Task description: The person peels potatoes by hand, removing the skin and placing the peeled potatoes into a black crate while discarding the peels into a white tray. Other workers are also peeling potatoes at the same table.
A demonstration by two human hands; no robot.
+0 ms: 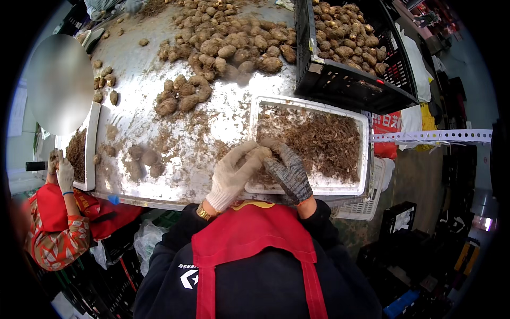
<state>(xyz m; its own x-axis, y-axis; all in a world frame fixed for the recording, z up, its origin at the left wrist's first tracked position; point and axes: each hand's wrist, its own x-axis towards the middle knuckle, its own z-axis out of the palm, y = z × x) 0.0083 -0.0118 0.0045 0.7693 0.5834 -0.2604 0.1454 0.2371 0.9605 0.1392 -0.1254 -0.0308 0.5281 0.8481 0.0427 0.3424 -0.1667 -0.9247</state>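
My left hand (pixel 235 173), in a white knit glove, and my right hand (pixel 290 171), in a grey knit glove, meet over the left part of a white foam tray (pixel 308 103). Between their fingertips they grip a small taro corm (pixel 264 152), which the gloves largely cover. Brown fibrous peelings (pixel 326 141) fill much of the tray. Left of my hands, several loose taros (pixel 147 159) lie on the metal table (pixel 183 147). Farther away sits another small group of taros (pixel 185 93).
A large heap of taros (pixel 235 42) covers the table's far middle. The black plastic crate (pixel 346 81) at the far right holds more taros. At left, a person's gloved hand (pixel 65 173) is beside another foam tray (pixel 92 147). A white basket (pixel 358 209) stands below the table's right edge.
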